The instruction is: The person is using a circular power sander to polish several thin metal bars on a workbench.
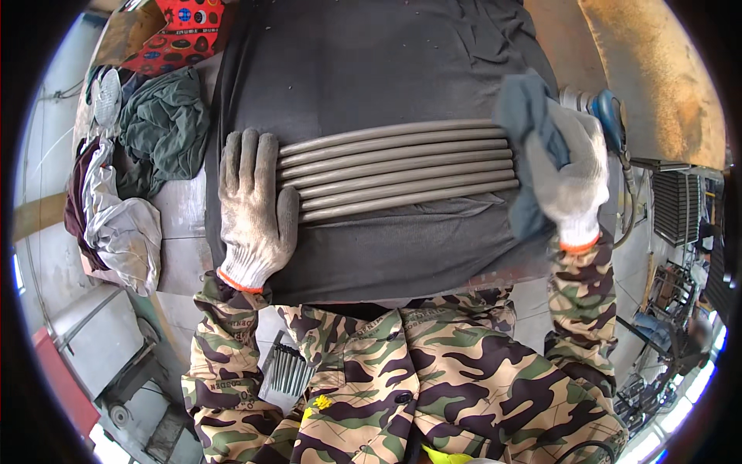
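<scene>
Several grey metal rods (pixel 402 164) lie side by side across a black cloth (pixel 371 255) on the table. My left hand (pixel 251 197), in a white and grey work glove with an orange cuff edge, rests flat at their left ends. Its fingers are stretched out and its thumb lies near the lower rods; the ends under it are hidden. Beyond the right ends is my right hand (pixel 576 174), gloved alike and slightly blurred. It grips a blue-grey rag (pixel 525 108) that hangs beside the rod ends.
Crumpled green cloth (pixel 164 120) and white cloth (pixel 124 236) lie at the left. A red patterned box (pixel 178 35) stands at the far left. Near my right hand is a blue tool (pixel 609 116) with a hose. Below the table at left, more rods (pixel 287 371) are stacked.
</scene>
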A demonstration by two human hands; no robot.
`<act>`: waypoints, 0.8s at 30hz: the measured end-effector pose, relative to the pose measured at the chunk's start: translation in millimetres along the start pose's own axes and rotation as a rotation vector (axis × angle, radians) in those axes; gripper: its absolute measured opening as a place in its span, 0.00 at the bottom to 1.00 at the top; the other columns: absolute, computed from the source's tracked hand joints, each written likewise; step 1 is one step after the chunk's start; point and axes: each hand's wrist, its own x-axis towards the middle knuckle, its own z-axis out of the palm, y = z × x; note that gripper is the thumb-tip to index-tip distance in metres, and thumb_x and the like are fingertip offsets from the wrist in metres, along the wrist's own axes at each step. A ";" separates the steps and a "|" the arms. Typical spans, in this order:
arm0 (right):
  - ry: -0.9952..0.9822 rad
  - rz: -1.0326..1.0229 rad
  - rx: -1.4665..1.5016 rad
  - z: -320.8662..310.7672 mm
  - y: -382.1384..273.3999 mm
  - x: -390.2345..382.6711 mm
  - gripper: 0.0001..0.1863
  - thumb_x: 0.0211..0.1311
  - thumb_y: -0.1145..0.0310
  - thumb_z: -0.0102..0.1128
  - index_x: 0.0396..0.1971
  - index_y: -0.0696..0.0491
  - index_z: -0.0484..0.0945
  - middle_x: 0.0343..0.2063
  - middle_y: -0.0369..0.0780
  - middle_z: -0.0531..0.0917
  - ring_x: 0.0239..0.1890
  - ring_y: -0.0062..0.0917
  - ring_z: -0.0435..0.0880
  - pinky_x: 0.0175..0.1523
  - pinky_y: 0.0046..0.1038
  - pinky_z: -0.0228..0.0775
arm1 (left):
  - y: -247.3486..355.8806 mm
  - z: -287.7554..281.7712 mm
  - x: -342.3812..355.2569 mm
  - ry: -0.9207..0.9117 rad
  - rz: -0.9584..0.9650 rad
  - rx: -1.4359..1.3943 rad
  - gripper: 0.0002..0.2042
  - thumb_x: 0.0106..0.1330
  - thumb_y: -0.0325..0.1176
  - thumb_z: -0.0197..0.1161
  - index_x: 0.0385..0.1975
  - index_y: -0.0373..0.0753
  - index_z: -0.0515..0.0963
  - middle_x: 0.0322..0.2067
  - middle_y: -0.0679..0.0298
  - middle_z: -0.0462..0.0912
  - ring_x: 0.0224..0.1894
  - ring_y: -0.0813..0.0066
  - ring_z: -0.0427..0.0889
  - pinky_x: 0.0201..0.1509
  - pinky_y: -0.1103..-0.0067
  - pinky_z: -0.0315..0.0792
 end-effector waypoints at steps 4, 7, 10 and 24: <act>-0.089 -0.058 0.136 45.0 -112.5 30.0 0.25 0.55 0.78 0.71 0.56 0.55 0.86 0.40 0.43 0.87 0.39 0.34 0.87 0.46 0.34 0.82 | -5.2 8.3 -6.5 0.032 0.019 -0.011 0.31 0.74 0.32 0.56 0.77 0.27 0.64 0.76 0.35 0.64 0.80 0.27 0.57 0.84 0.46 0.52; -0.121 0.118 0.331 98.2 -190.8 25.6 0.29 0.53 0.66 0.78 0.57 0.50 0.83 0.49 0.43 0.84 0.50 0.41 0.84 0.52 0.42 0.82 | -23.7 43.8 -27.4 0.114 0.083 -0.009 0.31 0.78 0.35 0.57 0.78 0.28 0.63 0.76 0.37 0.65 0.79 0.32 0.61 0.85 0.51 0.53; -0.346 0.068 0.214 144.5 -208.5 26.4 0.28 0.53 0.57 0.80 0.54 0.46 0.82 0.50 0.42 0.80 0.50 0.42 0.83 0.49 0.45 0.82 | -21.5 28.7 -45.6 -0.107 -0.598 -0.474 0.34 0.71 0.46 0.69 0.69 0.29 0.69 0.68 0.39 0.70 0.77 0.40 0.66 0.82 0.59 0.61; -0.295 0.130 -0.194 78.1 -24.3 13.8 0.24 0.52 0.59 0.77 0.53 0.33 0.88 0.55 0.41 0.84 0.58 0.44 0.84 0.57 0.48 0.82 | -1.0 7.7 -9.2 0.026 0.031 0.024 0.33 0.68 0.30 0.58 0.74 0.26 0.66 0.75 0.36 0.65 0.78 0.27 0.60 0.84 0.45 0.54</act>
